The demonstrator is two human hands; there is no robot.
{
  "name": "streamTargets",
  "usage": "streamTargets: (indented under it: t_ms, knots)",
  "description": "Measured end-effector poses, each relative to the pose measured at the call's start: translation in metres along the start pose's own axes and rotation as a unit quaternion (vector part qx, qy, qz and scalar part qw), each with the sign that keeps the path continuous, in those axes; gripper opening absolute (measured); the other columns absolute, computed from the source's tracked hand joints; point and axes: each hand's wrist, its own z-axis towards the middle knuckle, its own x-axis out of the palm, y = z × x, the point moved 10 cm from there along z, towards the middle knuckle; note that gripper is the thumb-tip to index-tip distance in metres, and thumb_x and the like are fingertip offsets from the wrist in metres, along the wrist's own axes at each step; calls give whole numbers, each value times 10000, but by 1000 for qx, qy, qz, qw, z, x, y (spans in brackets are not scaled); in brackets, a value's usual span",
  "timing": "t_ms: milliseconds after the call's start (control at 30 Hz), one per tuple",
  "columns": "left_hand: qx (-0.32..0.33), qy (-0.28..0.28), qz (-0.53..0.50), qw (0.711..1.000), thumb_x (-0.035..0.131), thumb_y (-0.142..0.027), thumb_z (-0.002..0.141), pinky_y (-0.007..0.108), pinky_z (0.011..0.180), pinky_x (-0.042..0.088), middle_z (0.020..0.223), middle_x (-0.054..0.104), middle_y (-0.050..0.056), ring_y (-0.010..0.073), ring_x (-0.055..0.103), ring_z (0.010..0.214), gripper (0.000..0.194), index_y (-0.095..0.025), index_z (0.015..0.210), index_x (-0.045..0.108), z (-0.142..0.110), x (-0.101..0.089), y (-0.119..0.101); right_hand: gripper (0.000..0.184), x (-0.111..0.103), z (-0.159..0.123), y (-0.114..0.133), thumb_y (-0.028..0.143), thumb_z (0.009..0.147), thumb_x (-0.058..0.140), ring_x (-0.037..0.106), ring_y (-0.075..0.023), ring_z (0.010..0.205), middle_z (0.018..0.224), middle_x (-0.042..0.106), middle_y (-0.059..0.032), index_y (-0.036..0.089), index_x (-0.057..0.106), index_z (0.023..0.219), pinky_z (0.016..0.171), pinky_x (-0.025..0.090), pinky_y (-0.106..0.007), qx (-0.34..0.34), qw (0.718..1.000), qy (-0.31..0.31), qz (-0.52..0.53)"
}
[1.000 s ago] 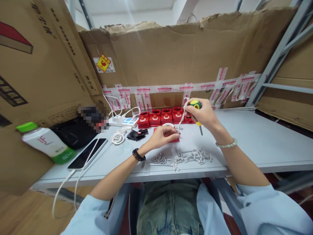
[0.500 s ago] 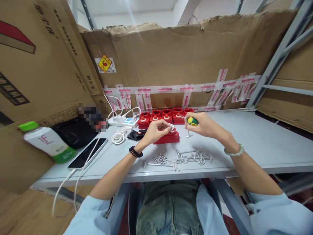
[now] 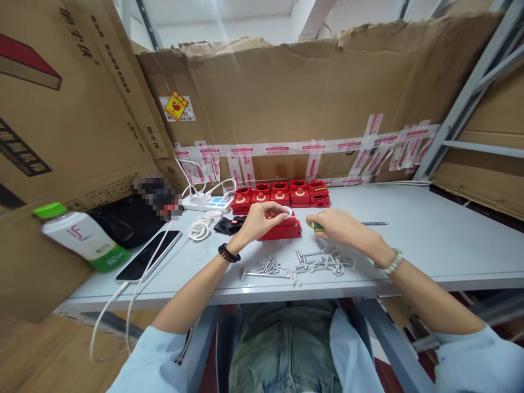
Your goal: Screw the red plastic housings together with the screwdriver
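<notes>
My left hand [image 3: 264, 219] is closed, thumb and forefinger pinching a white ring [image 3: 289, 211] over the top of a red housing [image 3: 280, 230]. That housing rests on the table just below my fingers. To its right, my right hand [image 3: 338, 226] is curled palm-down around a screwdriver with a green and yellow handle [image 3: 316, 226]. Its metal shaft [image 3: 375, 223] sticks out past the hand to the right. Something small and pale shows at the right fingertips, too small to make out.
Several red housings [image 3: 280, 196] stand in a row at the back. Metal screws [image 3: 270, 266] and T-shaped pins with white cords [image 3: 325, 262] lie near the front edge. A power strip [image 3: 208, 204], phone [image 3: 149, 255] and bottle [image 3: 84, 237] are at the left. Cardboard [image 3: 286, 98] walls the back.
My right hand has lowered and turned palm-down, so the screwdriver's shaft now points right. The T-shaped pin beneath that hand is no longer visible. My left hand has stayed at the white ring.
</notes>
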Motion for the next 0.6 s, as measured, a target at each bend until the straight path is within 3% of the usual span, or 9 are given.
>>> streamTargets:
  t_ms: [200,300,367,433,500,600]
  knots:
    - [3,33,-16,999,718,-322,783,245,631,490,852,755,65,123,609,653,190,-148,857,738,-3,10,-4,150,22,2,-1,100,766,573,605,-194,747,845,705,-61,215,618,851,589,264,-272,-31,998,16,54]
    - [15,39,-20,999,724,-315,782,244,641,488,871,754,64,124,616,672,181,-151,859,738,-4,12,-9,137,17,0,-4,117,771,539,589,-171,714,801,692,-40,211,614,836,606,313,-263,-34,993,-12,110]
    - [27,49,-30,998,726,-303,786,241,654,489,878,752,61,125,625,691,174,-155,876,738,-5,13,-14,111,-1,-3,-11,167,807,525,581,-155,672,781,685,-31,205,610,868,627,354,-261,-12,984,-83,155]
    - [37,55,-41,997,729,-292,787,239,665,492,871,751,58,125,634,704,167,-158,886,738,-6,15,-18,112,-30,-13,-27,249,844,525,567,-148,617,752,675,-30,198,604,905,623,381,-268,40,960,-204,187]
    - [44,57,-51,996,730,-293,788,242,670,497,861,748,59,126,640,706,165,-157,881,738,-8,15,-21,142,-58,-32,-42,324,857,536,550,-146,564,697,655,-25,198,595,883,592,394,-277,96,912,-338,210]
    - [45,57,-60,996,732,-314,788,248,658,500,857,744,66,131,643,706,179,-156,873,737,-8,16,-21,182,-87,-68,-54,361,855,551,546,-148,518,600,613,-10,215,555,746,551,417,-287,127,808,-513,263]
